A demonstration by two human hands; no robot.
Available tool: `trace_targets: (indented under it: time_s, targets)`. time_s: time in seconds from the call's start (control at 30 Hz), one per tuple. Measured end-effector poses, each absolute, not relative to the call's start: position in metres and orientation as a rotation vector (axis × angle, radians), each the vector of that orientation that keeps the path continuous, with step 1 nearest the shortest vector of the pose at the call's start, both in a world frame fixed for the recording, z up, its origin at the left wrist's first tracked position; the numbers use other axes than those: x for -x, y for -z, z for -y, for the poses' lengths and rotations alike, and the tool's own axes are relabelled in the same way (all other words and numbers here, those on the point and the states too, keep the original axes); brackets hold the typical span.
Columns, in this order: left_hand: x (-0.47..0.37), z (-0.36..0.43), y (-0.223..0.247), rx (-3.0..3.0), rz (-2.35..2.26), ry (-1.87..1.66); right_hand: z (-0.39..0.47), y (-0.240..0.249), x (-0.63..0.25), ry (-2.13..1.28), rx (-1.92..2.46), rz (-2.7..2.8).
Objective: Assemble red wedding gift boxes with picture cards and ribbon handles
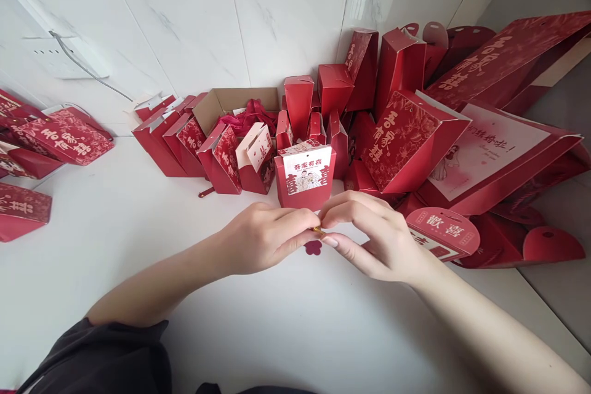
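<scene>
My left hand [274, 235] and my right hand [372, 231] meet in the middle of the view, each closed in a pinch. Between their fingertips is a small gold-coloured piece [316, 229], mostly covered by the fingers. Just below it shows a dark red flower-shaped tag [313, 248]; whether it hangs from the gold piece or lies on the table I cannot tell. Right behind the hands stands a red gift box [305, 198] with a white panel printed with red characters and a drawn couple.
Several small red gift boxes [219, 157] stand behind, around an open cardboard box [210, 108] holding red ribbon [249, 117]. Larger red gift bags [410, 141] crowd the right side, close to my right hand. More red boxes [69, 135] lie far left on the white table [138, 215].
</scene>
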State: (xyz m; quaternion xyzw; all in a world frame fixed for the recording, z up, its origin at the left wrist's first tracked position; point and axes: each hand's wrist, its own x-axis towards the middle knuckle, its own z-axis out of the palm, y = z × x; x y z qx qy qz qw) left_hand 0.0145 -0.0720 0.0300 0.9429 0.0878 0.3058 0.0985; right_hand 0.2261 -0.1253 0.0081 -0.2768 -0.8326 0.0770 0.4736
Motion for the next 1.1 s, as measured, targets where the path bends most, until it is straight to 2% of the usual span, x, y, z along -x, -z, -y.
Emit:
trace_targets:
  time_s: [0.23,0.43,0.87,1.1]
  targets:
    - [-0.013,0.072,-0.028,-2.869,-0.174,-0.893,0.123,-0.005,-0.227,-0.206,0.737,2.029]
    - [-0.012,0.072,-0.025,-2.654,-0.237,-0.828,0.125,-0.011,-0.228,-0.279,0.698,1.964]
    - [-0.019,0.061,-0.021,-2.049,-0.435,-0.465,0.121,-0.001,-0.221,-0.814,0.738,1.593]
    - [-0.028,0.049,0.016,-2.48,-0.782,0.156,0.118,-0.004,-0.225,-0.847,0.815,1.378]
